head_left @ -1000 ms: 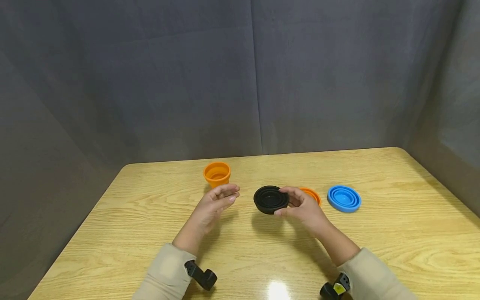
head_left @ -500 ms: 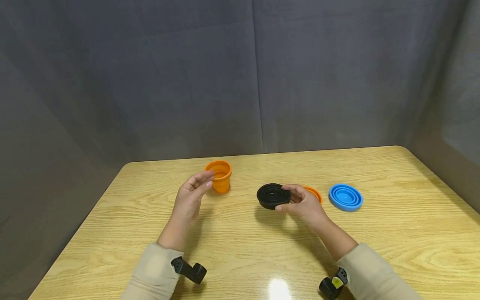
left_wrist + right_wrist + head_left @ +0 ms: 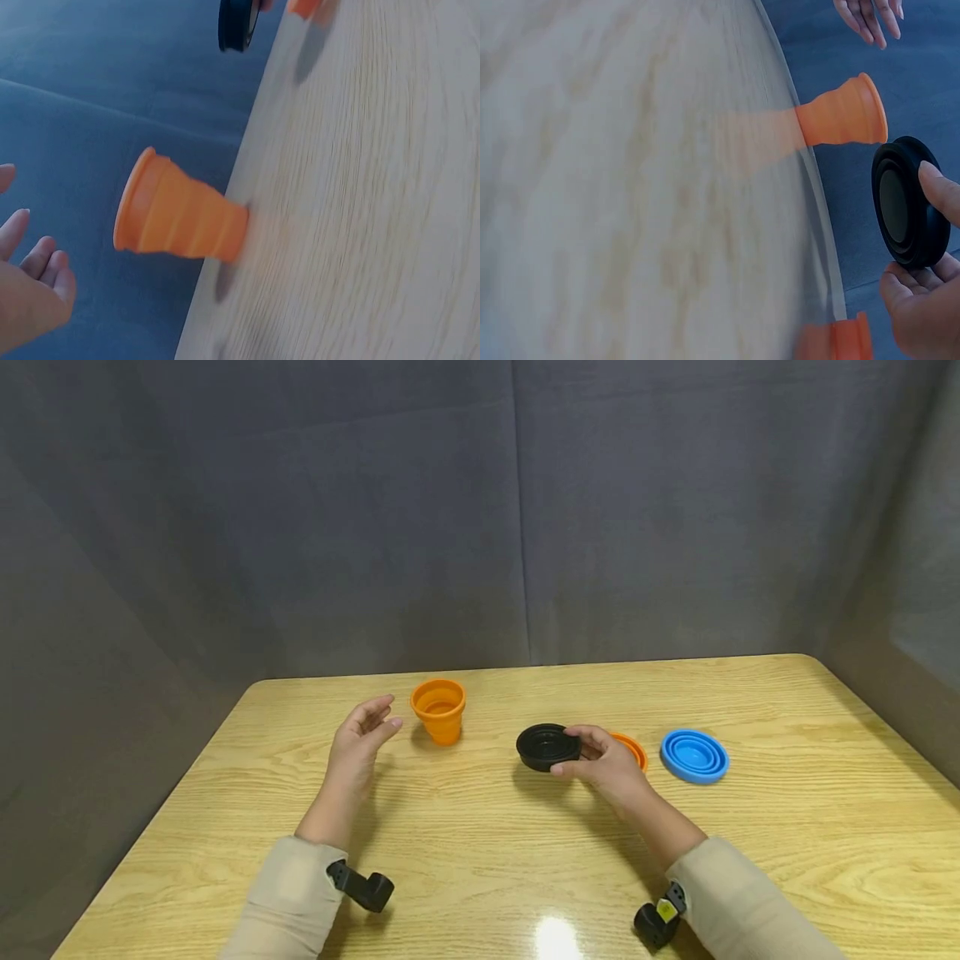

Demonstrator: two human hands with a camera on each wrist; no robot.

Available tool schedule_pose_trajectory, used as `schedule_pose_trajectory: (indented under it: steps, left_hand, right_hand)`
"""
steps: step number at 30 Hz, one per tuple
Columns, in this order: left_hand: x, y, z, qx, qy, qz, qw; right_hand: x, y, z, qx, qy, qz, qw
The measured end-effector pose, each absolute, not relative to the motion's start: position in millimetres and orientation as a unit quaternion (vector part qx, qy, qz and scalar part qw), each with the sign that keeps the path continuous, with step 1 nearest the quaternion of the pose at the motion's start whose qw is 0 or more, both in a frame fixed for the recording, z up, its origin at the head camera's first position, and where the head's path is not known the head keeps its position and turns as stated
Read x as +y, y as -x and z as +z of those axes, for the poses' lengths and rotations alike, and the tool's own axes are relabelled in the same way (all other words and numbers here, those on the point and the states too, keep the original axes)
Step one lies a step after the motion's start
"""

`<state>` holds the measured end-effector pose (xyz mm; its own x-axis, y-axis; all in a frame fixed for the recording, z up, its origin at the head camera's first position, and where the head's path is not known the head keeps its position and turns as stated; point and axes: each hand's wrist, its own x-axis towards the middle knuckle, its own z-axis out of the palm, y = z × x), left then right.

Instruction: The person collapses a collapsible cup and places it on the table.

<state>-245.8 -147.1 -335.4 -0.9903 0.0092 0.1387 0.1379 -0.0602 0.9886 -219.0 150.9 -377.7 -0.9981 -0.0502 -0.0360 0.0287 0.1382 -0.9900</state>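
In the head view my right hand pinches the edge of a collapsed black folding cup, held above the table with its rings facing up. The right wrist view shows its flat underside, thumb and fingers on the rim. My left hand is raised with nothing in it, fingers loosely bent, to the left of an orange folding cup. That cup stands upright and extended on the table, apart from the hand. Partly hidden behind my right hand is a second orange cup.
A collapsed blue folding cup lies flat on the wooden table, right of my right hand. Grey cloth hangs behind the table and along its sides.
My left hand has moved left, from in front of the standing orange cup to beside it. My right hand keeps hold of the black cup in nearly the same place.
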Motion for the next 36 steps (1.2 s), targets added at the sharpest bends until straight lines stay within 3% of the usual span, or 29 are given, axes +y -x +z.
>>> schedule_pose_trajectory:
  steps: [15, 36]
  left_hand:
    - [-154.8, 263.6, -342.2, -0.760, 0.018, -0.650, -0.016]
    - [-136.7, 280.2, -347.0, -0.784, 0.009, -0.620, -0.025]
  right_hand:
    - [147.9, 235.5, -384.6, 0.780, -0.004, -0.626, 0.027]
    - [143.0, 240.3, -391.2, 0.834, 0.026, -0.549, 0.044]
